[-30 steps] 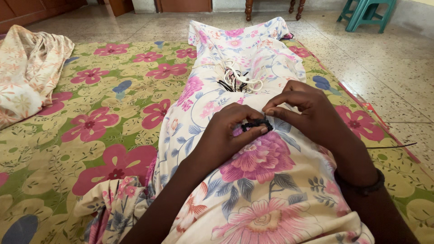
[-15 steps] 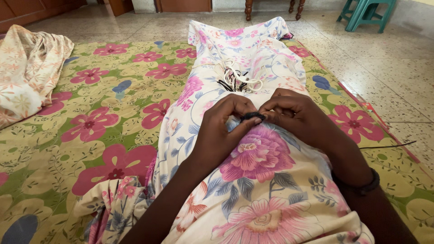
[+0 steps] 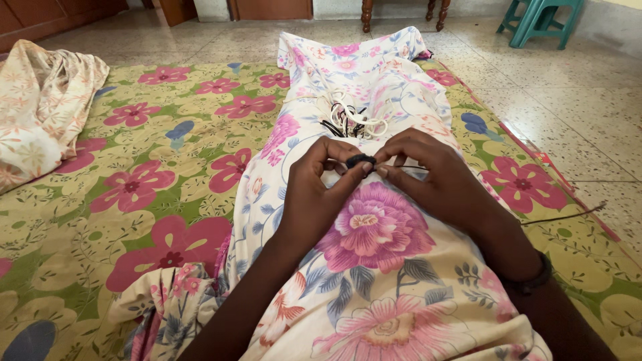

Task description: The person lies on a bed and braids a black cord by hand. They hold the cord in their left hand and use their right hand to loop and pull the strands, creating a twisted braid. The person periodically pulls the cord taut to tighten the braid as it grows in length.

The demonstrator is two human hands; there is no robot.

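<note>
The small black knotted cord bundle [image 3: 360,160] sits pinched between both hands over the flowered white cloth [image 3: 374,267]; the left hand [image 3: 321,190] grips its left end, the right hand [image 3: 435,177] its right; its axis runs left-right; a thin black strand [image 3: 568,215] trails right across the green floral mat [image 3: 134,194].

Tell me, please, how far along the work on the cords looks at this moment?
In hand: left hand and right hand pinch a small black cord bundle, with a thin black strand trailing right across the green floral mat. Left: a tangled pile of white and black cords lies untouched further along the floral cloth. Nothing finished is set aside in view.
</note>
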